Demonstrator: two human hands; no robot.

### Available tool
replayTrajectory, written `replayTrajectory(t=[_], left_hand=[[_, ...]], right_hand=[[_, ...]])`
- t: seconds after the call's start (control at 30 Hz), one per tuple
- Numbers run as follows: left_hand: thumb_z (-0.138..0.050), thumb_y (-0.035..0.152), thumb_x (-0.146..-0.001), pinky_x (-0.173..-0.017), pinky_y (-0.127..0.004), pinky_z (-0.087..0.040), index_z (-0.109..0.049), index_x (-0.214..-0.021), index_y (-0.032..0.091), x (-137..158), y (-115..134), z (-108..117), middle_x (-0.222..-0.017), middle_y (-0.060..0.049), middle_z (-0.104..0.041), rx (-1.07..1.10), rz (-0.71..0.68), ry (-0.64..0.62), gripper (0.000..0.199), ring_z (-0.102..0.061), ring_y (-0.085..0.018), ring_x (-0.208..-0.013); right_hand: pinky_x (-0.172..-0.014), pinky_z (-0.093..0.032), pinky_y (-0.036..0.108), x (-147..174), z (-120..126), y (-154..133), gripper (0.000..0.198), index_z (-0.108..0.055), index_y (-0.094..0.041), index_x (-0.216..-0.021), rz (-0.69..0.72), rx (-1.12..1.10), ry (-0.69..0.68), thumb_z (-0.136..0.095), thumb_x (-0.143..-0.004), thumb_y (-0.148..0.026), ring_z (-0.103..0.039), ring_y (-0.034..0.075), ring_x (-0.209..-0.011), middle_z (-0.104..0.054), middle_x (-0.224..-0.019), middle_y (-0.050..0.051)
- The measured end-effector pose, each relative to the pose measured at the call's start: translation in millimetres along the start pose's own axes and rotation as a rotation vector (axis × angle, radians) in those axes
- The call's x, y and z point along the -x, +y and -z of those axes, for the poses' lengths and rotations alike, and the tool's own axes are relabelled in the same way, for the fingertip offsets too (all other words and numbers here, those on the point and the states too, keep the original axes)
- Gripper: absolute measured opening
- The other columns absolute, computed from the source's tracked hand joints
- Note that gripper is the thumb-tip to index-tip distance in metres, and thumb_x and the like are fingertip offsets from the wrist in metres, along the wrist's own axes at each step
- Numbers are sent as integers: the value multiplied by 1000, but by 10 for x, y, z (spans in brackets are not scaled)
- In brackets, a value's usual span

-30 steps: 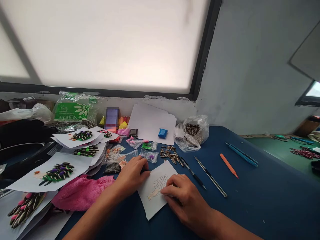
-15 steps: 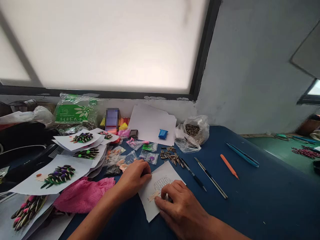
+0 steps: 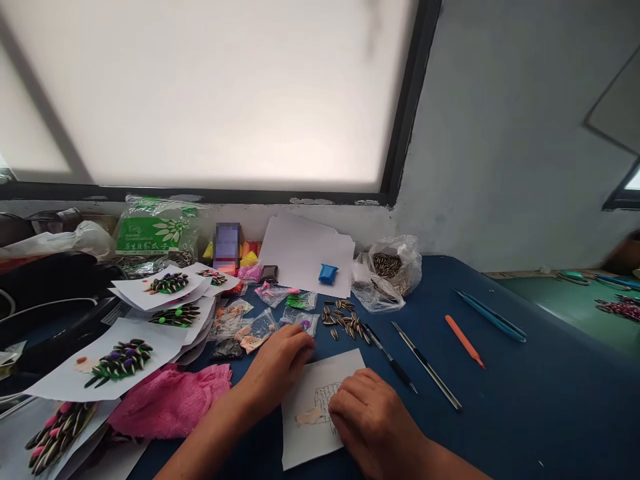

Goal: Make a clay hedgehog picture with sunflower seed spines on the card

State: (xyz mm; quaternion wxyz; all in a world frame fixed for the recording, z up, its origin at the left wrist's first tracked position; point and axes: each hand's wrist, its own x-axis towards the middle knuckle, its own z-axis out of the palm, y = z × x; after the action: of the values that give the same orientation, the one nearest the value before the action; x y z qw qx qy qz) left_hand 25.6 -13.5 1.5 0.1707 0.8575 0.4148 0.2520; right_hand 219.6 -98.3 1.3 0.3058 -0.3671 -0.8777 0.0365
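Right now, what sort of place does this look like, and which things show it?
Probably a craft workspace, though whether in a home, classroom or workshop I cannot tell. The seed-decorated pictures, the loose striped seeds and the sheet with a line drawing point to it.

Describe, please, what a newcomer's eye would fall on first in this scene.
Probably the bright window, spanning the upper left and centre. Next, likely the vivid pink cloth at lower left, and the seed-decorated papers along the left side. Then the white sheet with a line drawing at lower centre, with the left hand at its upper left and the right hand over its right side.
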Motion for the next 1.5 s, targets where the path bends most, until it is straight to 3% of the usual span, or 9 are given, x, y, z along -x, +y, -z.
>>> replayTrajectory(t=[0.17, 0.27, 0.33, 0.5, 0.6, 0.73, 1.03, 1.27, 1.5], left_hand=[[-46, 13, -82, -94, -43, -44, -60, -116, 16, -9, -230, 195, -118, -13, -62, -258, 212, 333, 37, -56, -30, -110], [-50, 12, -76, -94, -49, -42, -57, -121, 7, 19, -388, 298, -110, -19, -66, -325, 419, 239, 45, -57, -36, -109], [-50, 13, -76, -90, -47, -44, -60, -115, 10, 32, -425, 338, -94, -13, -70, -310, 432, 220, 41, -62, -33, -100], [-49, 33, -81, -69, -31, -49, -64, -98, 19, 7, -201, 403, -80, -2, -65, 192, 286, 220, 27, -62, -21, -77], [-58, 40, -76, -60, -26, -46, -62, -88, 19, -16, 15, 420, -72, 1, -60, 506, 246, 64, 24, -57, -17, -67], [-60, 41, -79, -65, -26, -45, -63, -81, 19, -22, 190, 378, -74, 0, -60, 686, 175, -96, 23, -55, -15, -71], [-69, 34, -73, -67, -25, -43, -63, -80, 16, -20, 224, 243, -74, 2, -61, 860, 201, -263, 21, -56, -14, -71], [-75, 42, -65, -63, -26, -44, -63, -77, 16, -56, 186, 250, -68, 2, -62, 900, 284, -217, 31, -58, -14, -65], [-71, 38, -70, -66, -26, -44, -67, -76, 16, -52, 168, 276, -71, 0, -66, 857, 264, -216, 23, -60, -15, -68]], right_hand=[[-65, -33, 27, 17, -26, 40, 16, -52, -18, -77, -28, -4, -18, -44, -90, -10, -48, 14, -66, -57, -73, 2], [-65, -33, 27, 23, -33, 45, 15, -53, -18, -78, -31, -22, -25, -46, -89, -11, -49, 15, -66, -59, -73, 3], [-65, -33, 27, 19, -26, 41, 15, -55, -18, -78, -39, -42, -20, -47, -89, -12, -50, 15, -66, -60, -74, 3], [-66, -38, 27, -41, 73, 37, 16, -58, -18, -77, -172, -211, 45, -50, -91, -17, -55, 15, -68, -62, -73, 3], [-66, -43, 26, -112, 180, 51, 16, -63, -18, -84, -315, -388, 133, -51, -93, -22, -56, 14, -70, -61, -78, 3], [-76, -47, 27, -206, 274, 59, 15, -67, -21, -97, -421, -554, 215, -54, -92, -27, -59, 15, -84, -62, -97, 5], [-66, -44, 26, -309, 165, 47, 15, -62, -17, -81, -602, -744, 81, -60, -87, -30, -55, 14, -70, -60, -75, 0], [-64, -42, 25, -467, 196, 132, 12, -63, -16, -83, -582, -946, -15, -64, -80, -27, -50, 12, -68, -56, -73, -1], [-64, -42, 25, -464, 137, 125, 6, -62, -15, -84, -644, -967, -24, -61, -77, -16, -51, 11, -67, -57, -73, -2]])
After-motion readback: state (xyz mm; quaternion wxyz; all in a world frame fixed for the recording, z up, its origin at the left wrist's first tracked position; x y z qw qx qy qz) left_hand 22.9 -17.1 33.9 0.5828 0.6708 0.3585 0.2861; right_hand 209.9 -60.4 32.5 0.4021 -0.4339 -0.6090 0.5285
